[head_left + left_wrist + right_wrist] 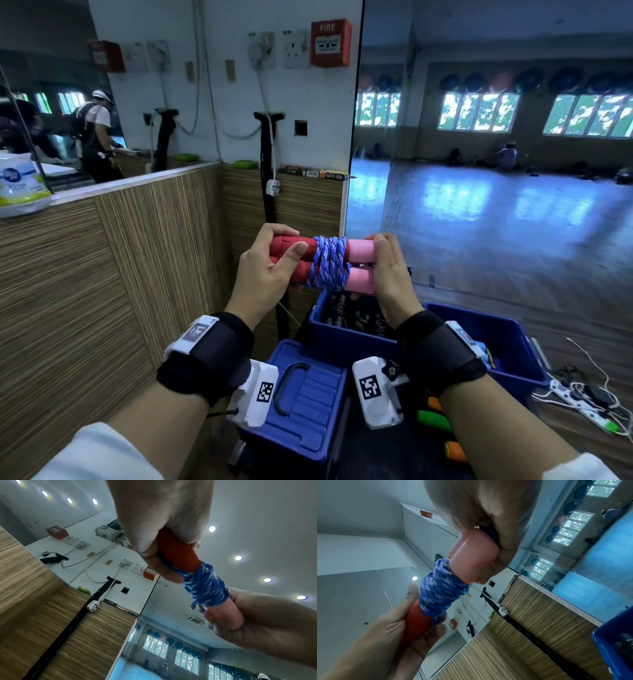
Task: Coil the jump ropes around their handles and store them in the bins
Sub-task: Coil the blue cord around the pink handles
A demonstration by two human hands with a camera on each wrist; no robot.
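Observation:
I hold a jump rope bundle at chest height: two handles (322,263) side by side, red on the left half, pink on the right, with blue-and-white rope (328,262) coiled tightly round their middle. My left hand (270,267) grips the red ends (178,553), thumb lying across the front. My right hand (387,270) grips the pink ends (474,558). The coil (205,586) (440,593) fills the gap between both hands. Below the bundle stands an open blue bin (346,329) holding dark items.
A second open blue bin (507,346) stands at right, a closed blue lidded box (301,397) near my wrists. Green and orange handles (435,419) lie low between my arms. Wood-panelled wall (102,274) at left, mirror wall ahead right, a power strip with cables (582,401) on the floor.

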